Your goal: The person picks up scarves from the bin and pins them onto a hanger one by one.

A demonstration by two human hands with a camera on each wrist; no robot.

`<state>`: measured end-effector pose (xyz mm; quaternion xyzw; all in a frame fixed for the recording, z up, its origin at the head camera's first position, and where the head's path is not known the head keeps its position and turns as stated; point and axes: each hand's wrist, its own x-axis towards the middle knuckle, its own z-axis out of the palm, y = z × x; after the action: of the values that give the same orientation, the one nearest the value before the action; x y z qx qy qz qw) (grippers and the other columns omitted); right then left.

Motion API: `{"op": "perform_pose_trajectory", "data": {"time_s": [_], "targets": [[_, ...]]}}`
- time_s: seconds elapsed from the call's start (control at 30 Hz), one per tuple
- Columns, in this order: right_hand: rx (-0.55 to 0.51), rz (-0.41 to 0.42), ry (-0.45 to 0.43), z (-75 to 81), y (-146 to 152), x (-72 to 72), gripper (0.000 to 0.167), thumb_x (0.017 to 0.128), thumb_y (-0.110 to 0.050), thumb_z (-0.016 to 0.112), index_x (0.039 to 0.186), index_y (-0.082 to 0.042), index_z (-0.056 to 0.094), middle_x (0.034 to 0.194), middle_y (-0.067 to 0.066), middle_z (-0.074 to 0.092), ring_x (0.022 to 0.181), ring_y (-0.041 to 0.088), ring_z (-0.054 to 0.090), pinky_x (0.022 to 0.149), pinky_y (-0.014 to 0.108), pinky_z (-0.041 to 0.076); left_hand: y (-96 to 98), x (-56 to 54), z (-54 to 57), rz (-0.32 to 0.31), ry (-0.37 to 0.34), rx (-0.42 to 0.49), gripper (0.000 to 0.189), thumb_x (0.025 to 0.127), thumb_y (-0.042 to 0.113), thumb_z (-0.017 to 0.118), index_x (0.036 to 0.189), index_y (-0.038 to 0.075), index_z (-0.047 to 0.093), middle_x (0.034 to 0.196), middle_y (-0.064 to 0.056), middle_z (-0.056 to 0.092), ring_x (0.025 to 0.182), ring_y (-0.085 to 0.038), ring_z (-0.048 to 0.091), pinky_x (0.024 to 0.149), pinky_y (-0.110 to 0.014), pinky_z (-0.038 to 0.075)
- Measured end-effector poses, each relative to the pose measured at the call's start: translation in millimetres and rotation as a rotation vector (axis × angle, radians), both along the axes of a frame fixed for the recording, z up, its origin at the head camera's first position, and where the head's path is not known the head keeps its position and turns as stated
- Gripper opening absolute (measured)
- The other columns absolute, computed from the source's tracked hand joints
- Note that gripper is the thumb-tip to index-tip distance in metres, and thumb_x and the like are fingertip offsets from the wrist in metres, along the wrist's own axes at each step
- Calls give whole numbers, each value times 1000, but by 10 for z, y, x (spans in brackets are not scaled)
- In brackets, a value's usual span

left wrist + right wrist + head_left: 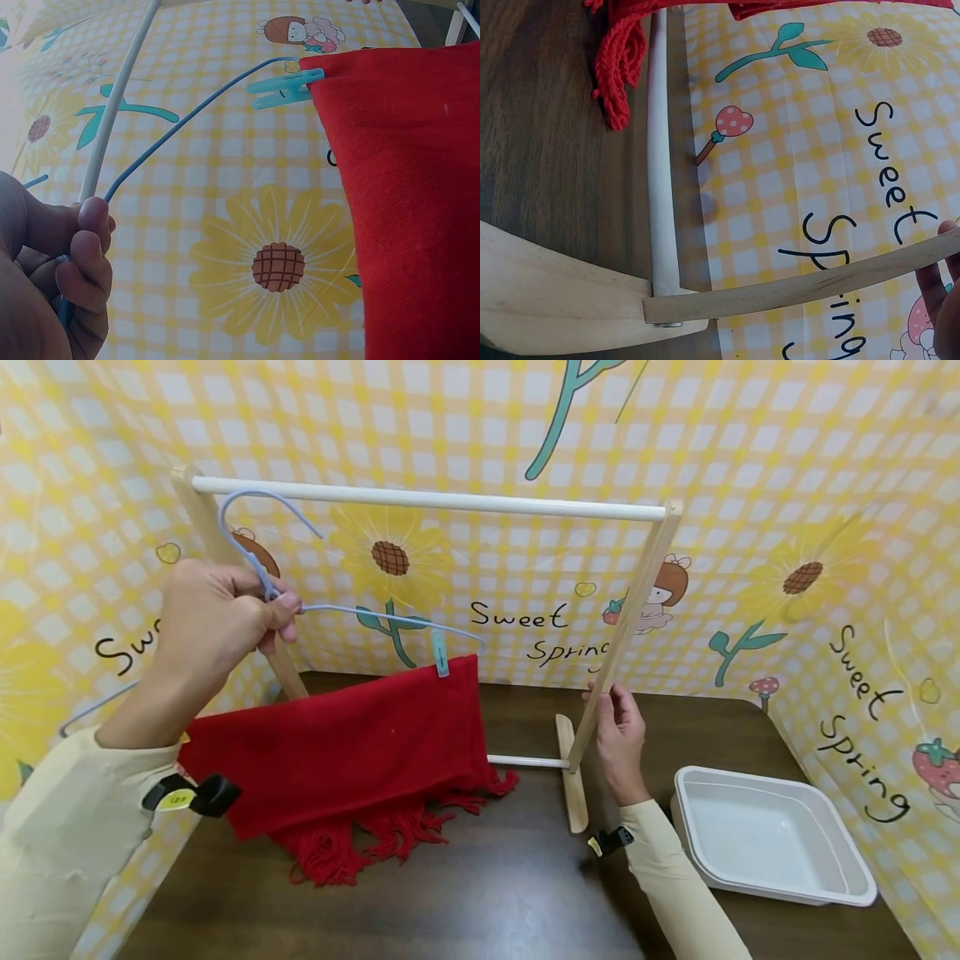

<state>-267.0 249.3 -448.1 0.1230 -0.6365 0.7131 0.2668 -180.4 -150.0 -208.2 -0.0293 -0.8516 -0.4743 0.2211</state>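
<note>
My left hand [217, 610] grips a blue wire hanger [390, 617] at its neck, just below the hook. A red fringed scarf [352, 743] hangs folded over the hanger, and a teal clothespin [440, 653] clips its upper right corner. In the left wrist view, curled fingertips [86, 259] hold the wire, with the clothespin [285, 88] farther along it. The hook appears in front of the rack's white top bar [450, 500]; whether it touches is unclear. Around the right upright of the wooden clothes rack [622, 635], my right hand [621, 735] has its thumb and fingers.
On the brown table [480, 893], a white plastic basin [780, 835] stands right of the rack. The rack's wooden foot [573, 777] and lower white bar [660, 150] sit low, near the scarf's fringe. A yellow checked cloth [480, 435] covers the walls around.
</note>
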Motion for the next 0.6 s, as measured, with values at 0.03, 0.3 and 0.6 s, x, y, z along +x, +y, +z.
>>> {"op": "perform_pose_trajectory", "data": {"time_s": [0.03,0.3,0.6], "targets": [[2,1,-2,5,-3,1,24,107,-16,52,122,-1,63,108,-6,70,100,15,68,81,23,54,-3,-4,5,-2,-1,3,32,92,-2,67,60,-7,73,58,13,68,75,-1,69,45,-19,52],[5,-11,-21,17,-11,17,34,107,-15,51,126,13,57,107,-7,69,101,16,68,82,22,54,-45,-36,18,-1,-16,-13,30,92,-1,67,64,-7,74,70,20,70,64,-6,67,44,-20,51],[20,-13,-29,-18,2,3,37,107,-20,53,128,10,58,109,-9,69,104,18,68,83,22,54,-85,-45,57,38,-42,-26,29,91,4,70,65,11,79,60,18,68,47,-9,60,45,-20,48]]}}
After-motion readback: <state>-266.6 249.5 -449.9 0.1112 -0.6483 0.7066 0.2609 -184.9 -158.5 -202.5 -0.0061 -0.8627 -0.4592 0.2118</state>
